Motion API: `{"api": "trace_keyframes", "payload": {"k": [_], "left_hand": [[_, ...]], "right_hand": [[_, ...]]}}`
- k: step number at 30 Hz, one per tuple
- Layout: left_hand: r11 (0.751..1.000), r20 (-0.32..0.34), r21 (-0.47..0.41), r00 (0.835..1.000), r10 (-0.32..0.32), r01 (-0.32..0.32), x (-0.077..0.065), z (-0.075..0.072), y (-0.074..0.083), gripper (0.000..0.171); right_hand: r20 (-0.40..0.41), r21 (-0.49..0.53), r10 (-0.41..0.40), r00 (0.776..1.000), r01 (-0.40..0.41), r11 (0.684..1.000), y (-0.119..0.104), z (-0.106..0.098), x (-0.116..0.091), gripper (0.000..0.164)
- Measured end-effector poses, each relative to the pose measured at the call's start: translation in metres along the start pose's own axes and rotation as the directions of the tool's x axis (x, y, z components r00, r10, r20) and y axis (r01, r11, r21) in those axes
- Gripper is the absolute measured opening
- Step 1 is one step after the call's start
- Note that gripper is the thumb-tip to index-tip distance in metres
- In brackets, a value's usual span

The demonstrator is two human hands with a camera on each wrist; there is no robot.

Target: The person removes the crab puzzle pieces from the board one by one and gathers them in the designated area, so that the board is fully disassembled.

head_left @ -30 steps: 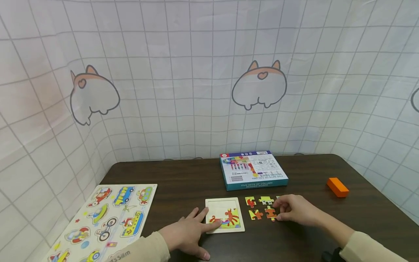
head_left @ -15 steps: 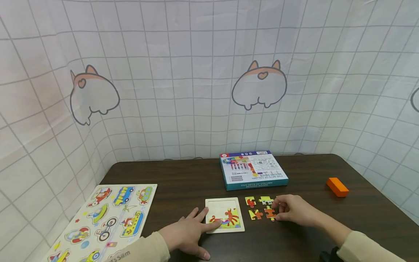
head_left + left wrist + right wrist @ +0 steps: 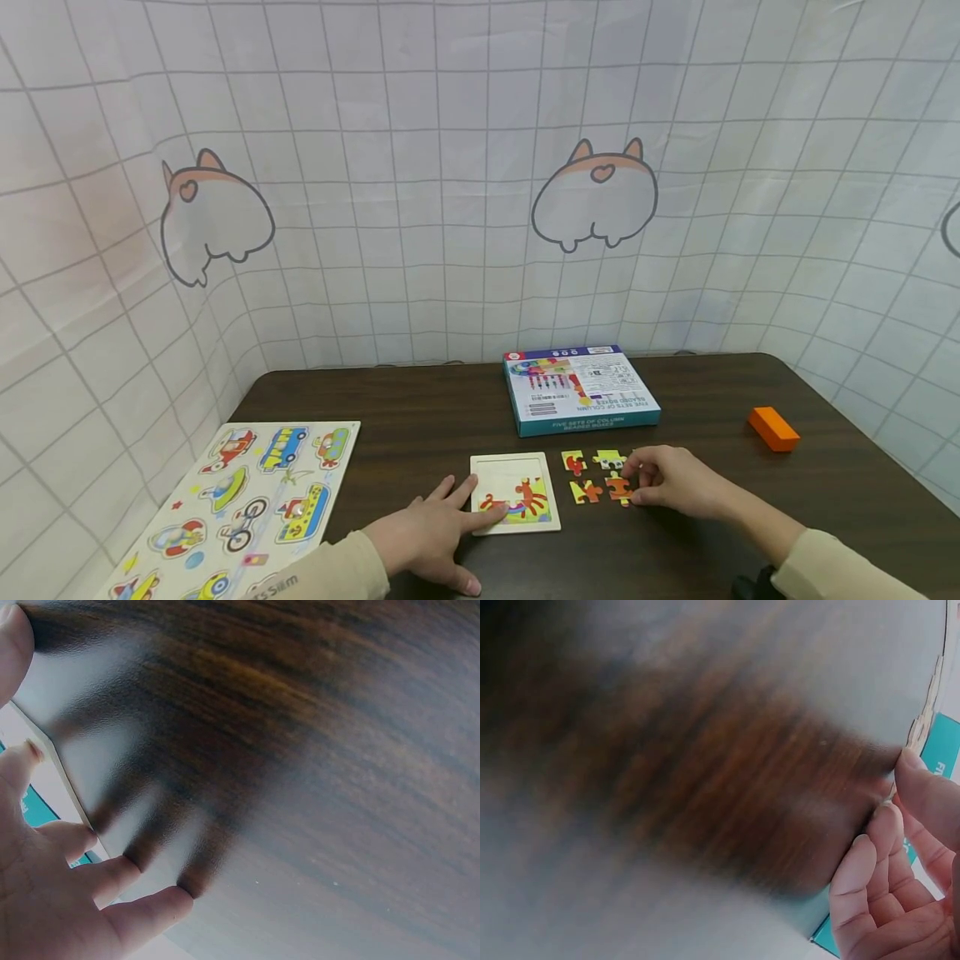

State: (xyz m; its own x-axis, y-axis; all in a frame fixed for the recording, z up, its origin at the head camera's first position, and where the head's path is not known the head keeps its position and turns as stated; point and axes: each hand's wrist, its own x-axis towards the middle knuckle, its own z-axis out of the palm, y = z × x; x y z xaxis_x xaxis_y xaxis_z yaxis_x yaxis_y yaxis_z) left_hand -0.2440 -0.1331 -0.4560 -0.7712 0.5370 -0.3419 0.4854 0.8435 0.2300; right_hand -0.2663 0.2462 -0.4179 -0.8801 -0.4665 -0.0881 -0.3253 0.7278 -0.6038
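My left hand (image 3: 431, 533) lies with its fingers spread, the index finger reaching onto a small wooden puzzle tray (image 3: 517, 460). Several joined pieces showing an orange animal fill the tray's lower right. In the left wrist view, the fingers (image 3: 150, 915) touch the dark tabletop and the tray's edge. Right of the tray, my right hand (image 3: 678, 482) pinches at a loose orange jigsaw piece (image 3: 618, 489) lying on the table, its fingers curled. A yellow-and-white piece (image 3: 609, 459) is just beyond it. Two more loose pieces, one upper (image 3: 574, 462) and one lower (image 3: 586, 492), lie beside the tray.
A flat teal-and-white box (image 3: 581, 392) rests behind the tray. A large board with vehicle pictures (image 3: 247, 492) occupies the left of the dark table (image 3: 405, 400). An orange block (image 3: 774, 429) sits at right, and a white gridded curtain (image 3: 450, 275) surrounds the back.
My right hand has shifted slightly left over the orange piece, covering a bit more of it, then stays still. The left hand and tray have not moved.
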Motion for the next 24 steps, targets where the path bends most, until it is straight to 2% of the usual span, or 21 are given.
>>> {"api": "trace_keyframes", "payload": {"k": [4,10,15,19,24], "left_hand": [[1.0,0.006,-0.001,1.0,0.004,-0.004,0.0,-0.001,0.0,0.1],[1.0,-0.019,-0.004,1.0,0.007,-0.008,0.003,0.004,-0.003,0.097],[1.0,-0.02,0.007,1.0,0.001,-0.001,0.001,0.002,0.0,0.099],[1.0,-0.008,0.004,1.0,-0.007,0.007,-0.002,-0.001,0.003,0.1],[1.0,-0.015,-0.012,1.0,0.009,-0.009,0.005,0.007,-0.007,0.097]], "right_hand": [[-0.003,-0.001,-0.002,1.0,0.002,1.0,0.0,0.0,0.0,0.023],[-0.003,0.002,0.009,1.0,-0.009,1.0,0.001,-0.001,0.0,0.022],[-0.044,-0.011,0.012,0.999,-0.012,1.0,-0.006,-0.003,0.003,0.017],[-0.05,0.009,-0.029,0.998,0.03,1.0,-0.023,0.005,0.012,0.015],[-0.022,-0.006,-0.135,0.991,0.135,0.991,-0.049,0.024,0.029,0.015]]}}
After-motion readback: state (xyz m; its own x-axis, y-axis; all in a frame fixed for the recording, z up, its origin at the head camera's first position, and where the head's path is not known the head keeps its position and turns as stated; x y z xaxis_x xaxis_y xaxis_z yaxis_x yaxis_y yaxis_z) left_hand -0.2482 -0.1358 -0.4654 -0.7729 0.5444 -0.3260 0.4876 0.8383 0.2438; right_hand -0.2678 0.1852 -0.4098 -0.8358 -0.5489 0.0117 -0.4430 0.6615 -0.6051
